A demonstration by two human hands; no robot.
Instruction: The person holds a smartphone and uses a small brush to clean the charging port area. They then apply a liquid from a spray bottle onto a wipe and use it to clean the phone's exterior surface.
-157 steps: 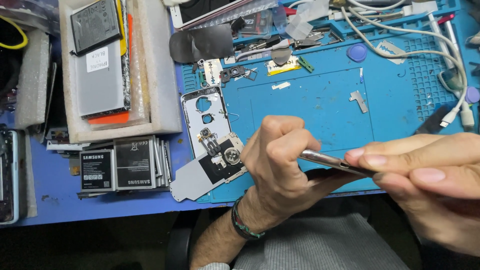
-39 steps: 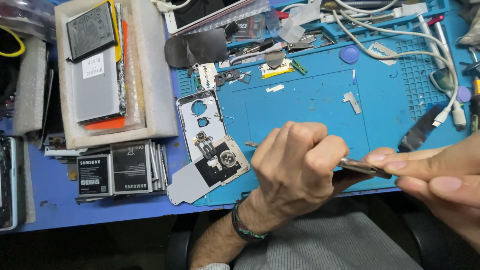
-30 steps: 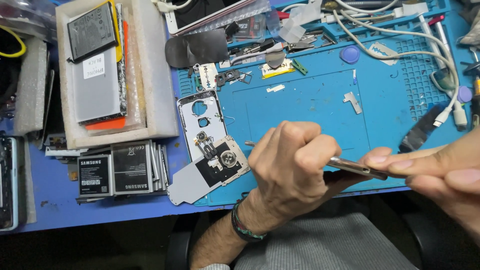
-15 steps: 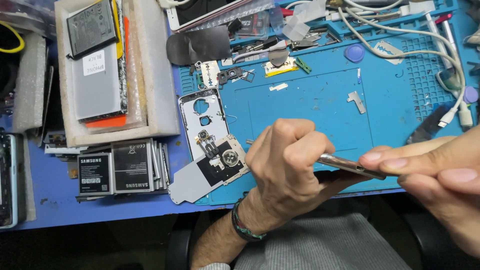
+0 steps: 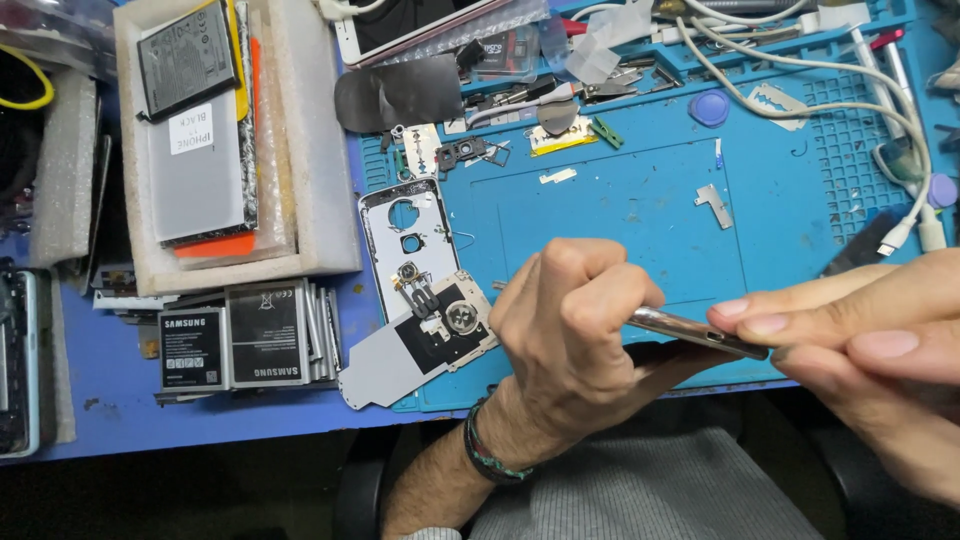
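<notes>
My left hand (image 5: 570, 330) is curled around one end of a thin silver phone (image 5: 690, 331) seen edge-on, low over the front of the blue work mat (image 5: 620, 210). My right hand (image 5: 870, 350) pinches the phone's other end between thumb and fingers. A beaded band circles my left wrist. Just left of my left hand lie a silver phone frame (image 5: 405, 235) with round cut-outs and a grey inner plate (image 5: 400, 355) carrying small parts.
A white foam tray (image 5: 310, 130) at the back left holds batteries and flat parts. Loose phone batteries (image 5: 235, 335) are stacked beside the mat. Cables (image 5: 800, 90), a blue pick (image 5: 708, 107), small metal pieces and tools crowd the mat's far edge. A dark shield plate (image 5: 395, 95) lies there too.
Both hands stay on the phone, shifting slightly over the mat's front edge; the view has wobbled a little. The parts on the mat have not moved.
</notes>
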